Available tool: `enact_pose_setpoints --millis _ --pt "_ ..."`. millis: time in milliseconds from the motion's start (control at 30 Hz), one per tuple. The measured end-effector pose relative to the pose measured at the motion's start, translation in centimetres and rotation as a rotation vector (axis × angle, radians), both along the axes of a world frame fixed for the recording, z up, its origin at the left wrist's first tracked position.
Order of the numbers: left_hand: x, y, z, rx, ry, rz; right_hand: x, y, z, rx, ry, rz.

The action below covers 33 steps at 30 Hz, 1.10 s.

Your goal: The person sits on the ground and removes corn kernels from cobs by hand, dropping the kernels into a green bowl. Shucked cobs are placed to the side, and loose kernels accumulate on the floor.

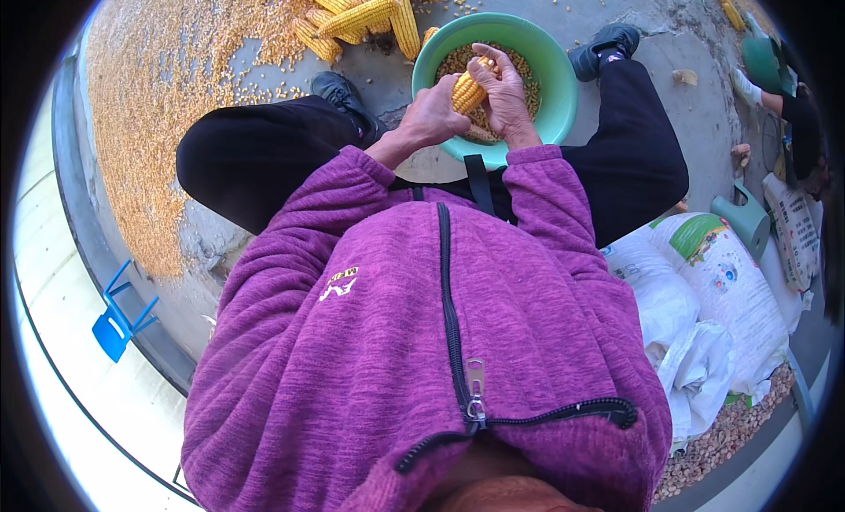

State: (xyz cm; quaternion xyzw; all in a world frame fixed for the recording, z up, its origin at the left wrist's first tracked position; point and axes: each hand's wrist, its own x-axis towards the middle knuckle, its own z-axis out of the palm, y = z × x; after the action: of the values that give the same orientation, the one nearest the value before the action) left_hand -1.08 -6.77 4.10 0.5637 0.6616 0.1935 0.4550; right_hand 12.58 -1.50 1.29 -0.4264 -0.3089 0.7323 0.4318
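My left hand (430, 114) and my right hand (507, 101) both grip one yellow ear of corn (468, 94) above a green plastic basin (560, 112). The left grasps its lower left side, while the right wraps its upper right end, with fingers over the top. Some kernels look gone near the right fingers. Loose kernels (527, 68) cover the bottom of the basin. Under my hands lies a brownish piece, apparently a bare cob (480, 135), partly hidden. Just left of the basin, several whole ears (360, 18) are heaped on the concrete floor.
Spread kernels (135, 109) blanket the floor at left. My shoes (340, 93) flank the basin. A blue plastic chair (112, 332) stands far left. White woven sacks (723, 294) and a green plastic stool (746, 220) are at right. Another person (802, 132) is at the right rim.
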Motion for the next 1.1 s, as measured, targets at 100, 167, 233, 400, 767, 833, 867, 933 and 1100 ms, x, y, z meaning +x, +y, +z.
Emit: enact_pose_setpoints --millis 100,167,233,400,767,833,867,933,1100 --pt "0.0 0.1 0.5 -0.056 -0.013 -0.006 0.2 0.2 -0.9 -0.002 0.02 0.014" --pt "-0.2 0.5 1.4 -0.06 -0.09 -0.001 0.2 0.3 -1.0 -0.008 0.022 -0.002" --pt "-0.2 0.5 1.6 -0.109 -0.153 0.009 0.3 0.2 -1.0 -0.037 0.045 -0.007" --pt "-0.6 0.9 1.2 -0.262 -0.271 0.053 1.2 0.5 -0.9 -0.128 0.247 0.063" --pt "-0.1 0.6 -0.1 -0.34 -0.36 0.144 -0.1 -0.2 -1.7 0.0 -0.143 0.065" --pt "-0.1 0.5 -0.5 -0.322 -0.36 0.144 -0.2 -0.2 -1.7 0.016 -0.149 0.064" --pt "-0.2 0.5 -0.9 -0.325 -0.398 0.145 -0.2 -0.3 -1.7 -0.027 -0.057 0.035" --pt "-0.4 0.8 -0.3 -0.373 -0.485 0.154 -0.3 -0.2 -1.0 -0.11 0.126 -0.024" --pt "-0.1 0.7 0.3 -0.401 -0.516 0.155 -0.5 -0.7 0.0 -0.088 -0.058 0.024"
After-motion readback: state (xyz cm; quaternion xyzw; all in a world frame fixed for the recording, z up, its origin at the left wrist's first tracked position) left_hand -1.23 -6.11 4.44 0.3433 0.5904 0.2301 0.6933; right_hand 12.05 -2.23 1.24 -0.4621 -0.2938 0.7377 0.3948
